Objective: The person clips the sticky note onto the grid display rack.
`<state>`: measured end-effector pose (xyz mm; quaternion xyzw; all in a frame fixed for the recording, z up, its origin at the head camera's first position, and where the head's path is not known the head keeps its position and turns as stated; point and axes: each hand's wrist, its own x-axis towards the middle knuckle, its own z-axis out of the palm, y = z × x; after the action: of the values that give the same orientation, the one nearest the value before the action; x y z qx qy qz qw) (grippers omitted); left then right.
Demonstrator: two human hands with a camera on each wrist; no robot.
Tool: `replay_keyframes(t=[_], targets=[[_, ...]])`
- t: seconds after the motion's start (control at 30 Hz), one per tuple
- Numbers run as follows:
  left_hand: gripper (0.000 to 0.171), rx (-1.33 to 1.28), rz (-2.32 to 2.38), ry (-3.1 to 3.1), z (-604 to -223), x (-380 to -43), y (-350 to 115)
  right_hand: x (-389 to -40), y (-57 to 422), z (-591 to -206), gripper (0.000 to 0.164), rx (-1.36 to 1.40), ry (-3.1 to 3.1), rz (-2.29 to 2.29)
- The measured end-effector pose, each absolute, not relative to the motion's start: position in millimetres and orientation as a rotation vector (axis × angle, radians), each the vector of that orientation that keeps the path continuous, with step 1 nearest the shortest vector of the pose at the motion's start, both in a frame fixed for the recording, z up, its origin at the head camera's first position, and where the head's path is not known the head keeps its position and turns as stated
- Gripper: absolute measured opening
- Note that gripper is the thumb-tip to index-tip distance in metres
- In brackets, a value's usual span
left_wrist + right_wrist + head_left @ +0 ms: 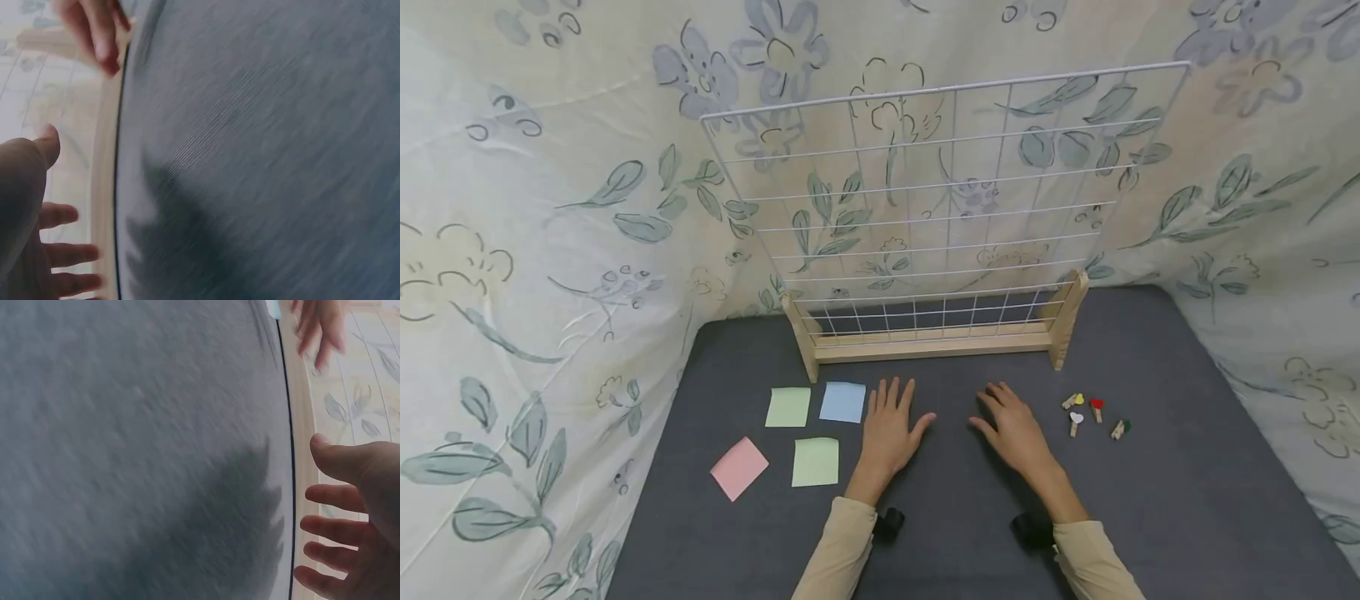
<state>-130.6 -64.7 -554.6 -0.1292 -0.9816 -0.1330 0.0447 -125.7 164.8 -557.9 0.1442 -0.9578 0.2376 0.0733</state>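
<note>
My left hand is over the dark table with its fingers spread and nothing in it. Just left of it lie a blue sticky note, two green sticky notes and a pink sticky note. My right hand, also holding nothing, hovers with fingers apart. To its right are several small wooden clothespins with yellow, white, red and green tops. In the wrist views, the left hand and right hand show extended fingers, with shadows on the cloth.
Behind the hands stands a white wire grid in a wooden base. A flowered curtain surrounds the back and sides of the grey-black table. Black wrist cameras sit at both cuffs.
</note>
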Motion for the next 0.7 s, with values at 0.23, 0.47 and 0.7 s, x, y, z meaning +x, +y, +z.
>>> replay_keyframes(t=[0.23, 0.47, 0.7], targets=[[0.061, -0.291, -0.706, -2.953, -541.9, -137.5, -96.6, -128.6, 191.2, -550.3, 0.042, 0.334, -2.858, 0.887], [0.043, -0.109, -1.031, -2.824, -537.8, -141.5, -147.0, -126.2, 228.6, -543.2, 0.036, 0.174, -2.789, 0.974], [0.031, 0.134, -1.204, -2.655, -536.6, -133.7, -194.1, -110.1, 262.1, -536.4, 0.026, -0.130, -2.655, 0.962]])
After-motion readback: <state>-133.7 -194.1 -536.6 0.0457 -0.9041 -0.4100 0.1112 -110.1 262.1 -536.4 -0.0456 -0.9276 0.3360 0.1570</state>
